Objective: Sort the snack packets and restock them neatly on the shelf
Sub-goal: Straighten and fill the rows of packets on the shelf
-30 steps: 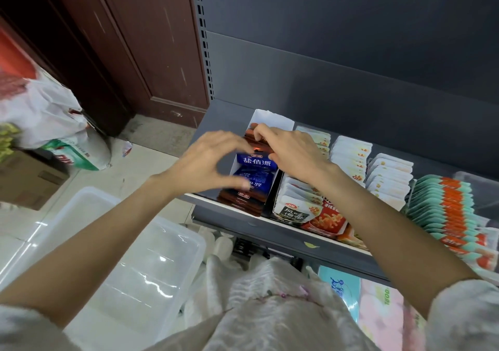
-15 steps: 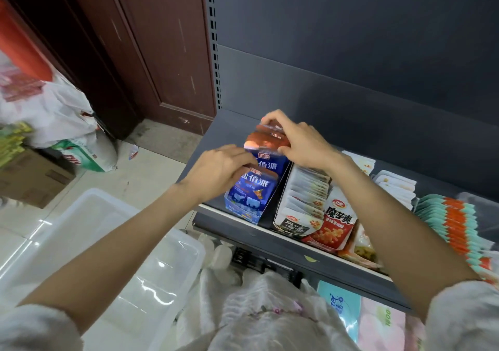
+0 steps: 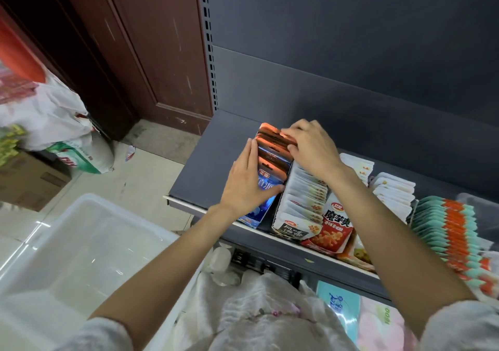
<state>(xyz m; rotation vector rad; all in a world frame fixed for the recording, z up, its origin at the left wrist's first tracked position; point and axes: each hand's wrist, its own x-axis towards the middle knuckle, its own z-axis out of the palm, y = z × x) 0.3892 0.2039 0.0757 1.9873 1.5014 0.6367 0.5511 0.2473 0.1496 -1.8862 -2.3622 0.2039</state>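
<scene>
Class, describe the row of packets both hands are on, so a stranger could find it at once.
Start at the dark grey shelf and go to its leftmost row. There the blue packets stand between the left hand and right hand. Only this row is blue with orange tops; the neighbouring rows are white.

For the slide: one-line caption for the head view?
Both hands, left and right, square up a row of blue snack packets on the grey shelf.
</scene>
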